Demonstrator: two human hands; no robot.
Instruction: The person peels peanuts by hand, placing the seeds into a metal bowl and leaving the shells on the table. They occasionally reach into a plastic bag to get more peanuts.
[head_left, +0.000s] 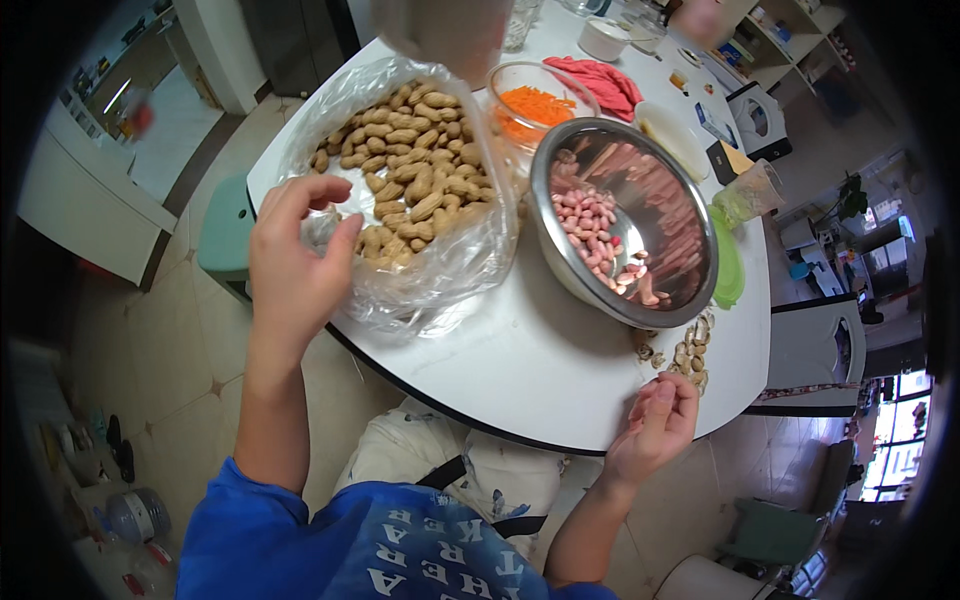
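My left hand (300, 251) hovers at the near left edge of a clear plastic bag (457, 277) full of unshelled peanuts (420, 161). Its thumb and fingers are apart, with no object between them. To the right stands a stainless steel bowl (559, 259) containing shelled pink peanut kernels (585, 221) on its left side. My right hand (656, 427) is at the table's front edge, fingers curled and thumb against them. Whether it holds something is hidden. Just beyond it lie cracked peanut shells (691, 349), right below the bowl.
The white table (480, 367) also bears a glass bowl of shredded carrot (536, 109), a red cloth (600, 84), a white dish (671, 139), a green lid (726, 259) and a clear cup (750, 191). A green stool (225, 225) stands left; a chair (806, 352) is at right.
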